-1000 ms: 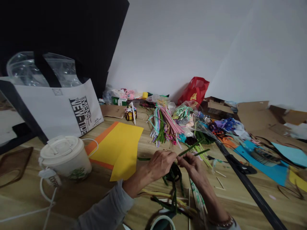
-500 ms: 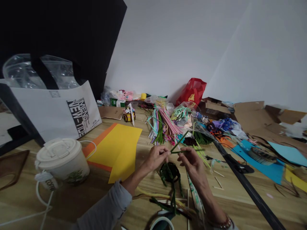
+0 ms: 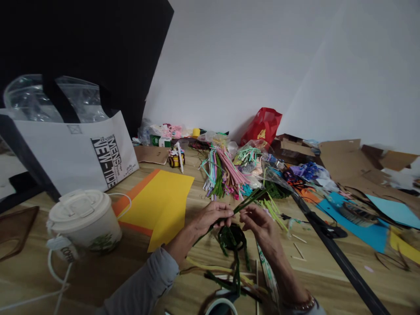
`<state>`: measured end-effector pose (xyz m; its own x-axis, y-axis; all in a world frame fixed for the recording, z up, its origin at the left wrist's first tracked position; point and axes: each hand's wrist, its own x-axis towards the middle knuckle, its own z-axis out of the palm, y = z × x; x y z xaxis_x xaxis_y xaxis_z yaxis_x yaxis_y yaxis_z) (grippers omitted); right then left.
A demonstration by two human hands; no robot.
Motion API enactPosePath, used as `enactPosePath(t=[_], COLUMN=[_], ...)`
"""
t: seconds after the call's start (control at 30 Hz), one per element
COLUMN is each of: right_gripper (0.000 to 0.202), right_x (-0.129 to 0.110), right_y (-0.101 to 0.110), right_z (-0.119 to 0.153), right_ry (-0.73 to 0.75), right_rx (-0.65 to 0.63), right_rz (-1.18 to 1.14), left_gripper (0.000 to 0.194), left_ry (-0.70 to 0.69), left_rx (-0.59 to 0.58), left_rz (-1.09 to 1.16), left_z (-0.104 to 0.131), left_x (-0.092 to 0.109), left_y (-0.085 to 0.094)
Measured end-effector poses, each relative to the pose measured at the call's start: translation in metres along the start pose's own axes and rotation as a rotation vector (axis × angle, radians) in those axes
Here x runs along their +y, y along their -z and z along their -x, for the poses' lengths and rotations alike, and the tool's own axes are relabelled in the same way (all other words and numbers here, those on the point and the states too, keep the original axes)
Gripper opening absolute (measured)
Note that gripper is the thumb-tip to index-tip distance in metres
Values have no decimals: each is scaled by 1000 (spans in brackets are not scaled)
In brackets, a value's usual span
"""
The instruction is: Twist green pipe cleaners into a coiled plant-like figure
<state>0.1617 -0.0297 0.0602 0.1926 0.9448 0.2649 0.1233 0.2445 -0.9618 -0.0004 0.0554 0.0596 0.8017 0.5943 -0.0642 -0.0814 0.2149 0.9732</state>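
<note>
My left hand [image 3: 215,215] is closed around a few thin green pipe cleaners [image 3: 251,199], which slant from below the hand up toward the right. Beside it, my right hand [image 3: 260,222] has its thumb and fingers pinched together at the stems, just past the left fingertips. Exactly how much the right fingers grip is partly hidden. Beneath both hands, a dark round piece [image 3: 232,237] with green fuzzy strands lies on the wooden table. Closer to me are a yellow strand [image 3: 216,265] and a white-rimmed roll [image 3: 222,306].
A bundle of coloured pipe cleaners [image 3: 226,170] lies ahead, near a red bag [image 3: 262,127]. Yellow sheets [image 3: 167,197], a lidded white pot [image 3: 85,218] and a large white bag [image 3: 75,148] are at left. A black bar [image 3: 341,258] and blue sheet [image 3: 357,223] lie right.
The green pipe cleaners, crossed apart half a second ago, now run together in one slanting line through my left hand. My right hand has shifted slightly left, its fingers drawn in.
</note>
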Motion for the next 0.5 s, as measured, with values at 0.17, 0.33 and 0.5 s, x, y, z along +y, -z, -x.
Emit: enactPosePath(t=[0.17, 0.33, 0.5], right_gripper=[25, 17, 15], right_x=[1, -1, -1], right_y=[0, 7, 11], right_z=[1, 1, 1], right_ry=[-4, 81, 129], right_rx=[-89, -143, -150], right_rz=[56, 128, 169], left_gripper=[29, 28, 32], left_ry=[21, 26, -5], left_rx=[-82, -120, -153], left_rz=[-41, -15, -34], left_z=[3, 5, 6], left_x=[3, 4, 3], left_y=[-1, -1, -1])
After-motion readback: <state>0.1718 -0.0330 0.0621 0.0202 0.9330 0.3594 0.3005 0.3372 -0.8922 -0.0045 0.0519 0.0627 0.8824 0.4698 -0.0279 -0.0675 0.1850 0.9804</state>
